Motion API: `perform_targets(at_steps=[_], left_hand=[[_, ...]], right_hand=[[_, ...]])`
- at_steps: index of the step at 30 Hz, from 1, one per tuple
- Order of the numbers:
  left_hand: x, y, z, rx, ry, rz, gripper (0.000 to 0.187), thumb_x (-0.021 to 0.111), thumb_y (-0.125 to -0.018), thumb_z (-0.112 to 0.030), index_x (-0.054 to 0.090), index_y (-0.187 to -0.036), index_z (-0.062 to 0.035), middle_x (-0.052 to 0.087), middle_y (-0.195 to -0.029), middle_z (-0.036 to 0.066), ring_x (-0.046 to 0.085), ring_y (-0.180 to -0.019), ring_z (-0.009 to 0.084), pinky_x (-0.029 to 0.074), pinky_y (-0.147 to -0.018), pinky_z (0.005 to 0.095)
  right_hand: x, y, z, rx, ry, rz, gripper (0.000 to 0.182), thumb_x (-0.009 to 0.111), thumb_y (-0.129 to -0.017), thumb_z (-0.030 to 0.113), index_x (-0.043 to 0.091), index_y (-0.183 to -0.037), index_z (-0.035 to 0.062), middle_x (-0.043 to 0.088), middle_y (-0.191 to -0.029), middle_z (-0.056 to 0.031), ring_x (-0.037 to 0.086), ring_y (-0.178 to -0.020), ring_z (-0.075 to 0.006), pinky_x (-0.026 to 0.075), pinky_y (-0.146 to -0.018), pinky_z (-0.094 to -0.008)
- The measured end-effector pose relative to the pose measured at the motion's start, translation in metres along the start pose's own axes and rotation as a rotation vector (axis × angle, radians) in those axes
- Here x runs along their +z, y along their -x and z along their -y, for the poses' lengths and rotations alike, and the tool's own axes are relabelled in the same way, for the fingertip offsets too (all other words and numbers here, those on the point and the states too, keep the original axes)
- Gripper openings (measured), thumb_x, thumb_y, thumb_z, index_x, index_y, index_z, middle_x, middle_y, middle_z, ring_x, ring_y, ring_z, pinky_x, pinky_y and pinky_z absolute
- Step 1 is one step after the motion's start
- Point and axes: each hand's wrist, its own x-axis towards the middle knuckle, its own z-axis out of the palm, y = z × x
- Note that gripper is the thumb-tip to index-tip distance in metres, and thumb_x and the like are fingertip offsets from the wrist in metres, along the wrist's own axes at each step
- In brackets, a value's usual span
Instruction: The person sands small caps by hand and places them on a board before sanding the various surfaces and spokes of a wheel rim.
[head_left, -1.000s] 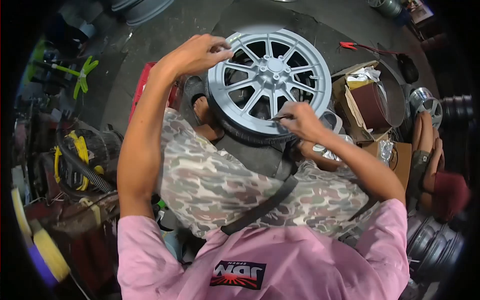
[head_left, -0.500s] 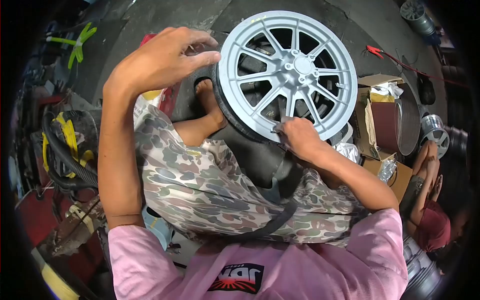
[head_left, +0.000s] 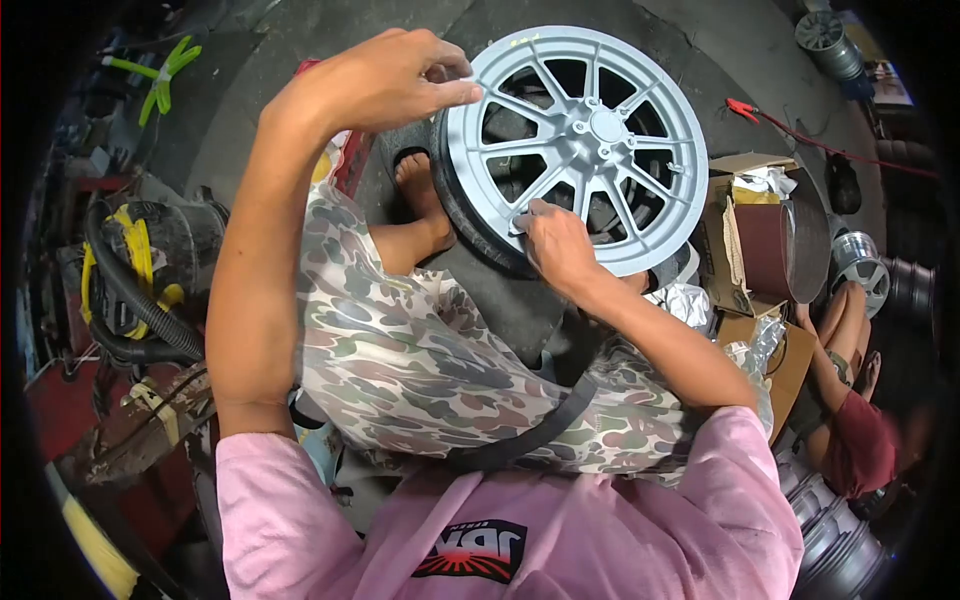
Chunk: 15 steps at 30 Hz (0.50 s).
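Note:
A light grey multi-spoke wheel rim (head_left: 606,126) lies face up in front of me, on top of a dark round support that looks like a tyre. My left hand (head_left: 415,85) is at the rim's upper left edge, fingers loosely curled and thumb apart, with nothing visible in it. On the lower left of the rim, my right hand (head_left: 558,245) presses down with its fingers bunched together. A small greyish bit shows at those fingertips, too small to name.
To the right stands an open cardboard box (head_left: 727,240) with a brown roll of sheet (head_left: 764,250). Beyond it, another person in a red shirt (head_left: 865,440) sits near more wheels (head_left: 860,270). A black ribbed hose (head_left: 150,320) is at left. A red clamp (head_left: 742,110) lies on the floor.
My right hand has slid left and up along the rim's lower edge. My left hand has shifted right and slightly up, and the view has moved a little.

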Motion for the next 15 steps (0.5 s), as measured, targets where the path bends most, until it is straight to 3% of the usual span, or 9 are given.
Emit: perform_targets(at_steps=[4, 6, 8, 12, 15], left_hand=[[0.000, 0.008, 0.004, 0.015, -0.051, -0.041, 0.044, 0.064, -0.095, -0.037, 0.068, -0.116, 0.0015, 0.072, -0.098, 0.020, 0.070, -0.087, 0.0277, 0.054, -0.080, 0.0365], [-0.006, 0.009, 0.004, -0.081, -0.050, 0.052, 0.042, 0.064, -0.096, -0.036, 0.069, -0.115, 0.0011, 0.072, -0.099, 0.020, 0.070, -0.086, 0.0278, 0.054, -0.079, 0.0363], [-0.007, 0.004, 0.000, -0.100, -0.078, 0.015, 0.042, 0.064, -0.096, -0.036, 0.069, -0.114, 0.0011, 0.072, -0.098, 0.020, 0.070, -0.087, 0.0279, 0.054, -0.078, 0.0361], [0.002, 0.004, -0.002, -0.001, -0.075, -0.021, 0.041, 0.064, -0.096, -0.036, 0.069, -0.115, 0.0010, 0.073, -0.096, 0.019, 0.070, -0.086, 0.0269, 0.054, -0.078, 0.0359], [-0.001, 0.010, -0.004, -0.042, -0.046, 0.003, 0.040, 0.063, -0.096, -0.034, 0.069, -0.115, 0.0009, 0.073, -0.098, 0.018, 0.070, -0.086, 0.0268, 0.054, -0.079, 0.0356]], right_hand=[[-0.023, 0.033, -0.014, -0.013, 0.021, 0.043, 0.011, 0.065, -0.071, 0.000, 0.069, -0.081, -0.0002, 0.063, -0.086, -0.0190, 0.066, -0.080, -0.0393, 0.053, -0.070, -0.0477], [-0.030, 0.040, -0.014, 0.065, -0.004, 0.140, 0.014, 0.066, -0.072, 0.001, 0.071, -0.085, 0.0006, 0.064, -0.085, -0.0200, 0.066, -0.082, -0.0396, 0.054, -0.073, -0.0484], [-0.022, 0.016, -0.008, 0.150, -0.090, 0.171, 0.014, 0.067, -0.075, 0.005, 0.071, -0.088, -0.0002, 0.064, -0.087, -0.0206, 0.066, -0.085, -0.0389, 0.054, -0.077, -0.0469], [-0.013, -0.003, -0.011, 0.093, -0.164, 0.101, 0.016, 0.065, -0.080, 0.007, 0.073, -0.093, 0.0034, 0.067, -0.086, -0.0190, 0.066, -0.081, -0.0400, 0.053, -0.074, -0.0464], [-0.045, 0.027, -0.023, 0.091, -0.109, 0.211, 0.017, 0.064, -0.079, 0.006, 0.073, -0.094, 0.0036, 0.068, -0.088, -0.0208, 0.067, -0.082, -0.0396, 0.053, -0.073, -0.0472]])
